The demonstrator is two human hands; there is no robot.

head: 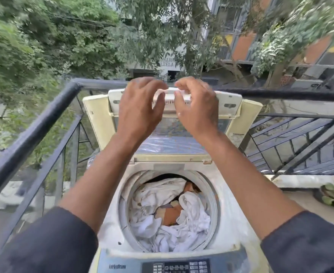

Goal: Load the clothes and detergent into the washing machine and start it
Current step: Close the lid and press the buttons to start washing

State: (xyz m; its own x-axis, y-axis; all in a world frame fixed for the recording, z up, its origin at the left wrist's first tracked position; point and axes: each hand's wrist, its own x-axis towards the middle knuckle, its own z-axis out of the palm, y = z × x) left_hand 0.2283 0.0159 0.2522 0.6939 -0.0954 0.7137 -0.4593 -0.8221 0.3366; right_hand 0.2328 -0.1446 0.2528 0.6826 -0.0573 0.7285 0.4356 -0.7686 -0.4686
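The washing machine [239,229], a cream top-loader, stands on a balcony against a dark metal railing [34,131], and its lid [174,123] is raised and folded upright at the far side of the tub opening. Inside the drum [214,196] lies a heap of clothes [168,211]: mostly crumpled white fabric, with patches of orange and tan cloth showing near the middle and toward the back. The load sits below the rim of the drum. At the near edge of the machine runs the control panel [176,266], a dark strip with rows of small buttons and a printed logo to its left. Both of the person's arms reach forward over the drum in dark sleeves [50,243] pushed up the forearm. The left hand [140,107] is at the lid's upper edge with its fingers spread and loosely bent; blur hides whether the fingertips touch the plastic, and it grips nothing that can be seen. The right hand [196,107] is just beside it, fingers curved over the lid's top edge at the handle recess, though a firm grip cannot be made out. A small potted plant [332,196] sits on the ledge to the right of the machine. Beyond the railing are trees [44,36] and buildings [244,46].
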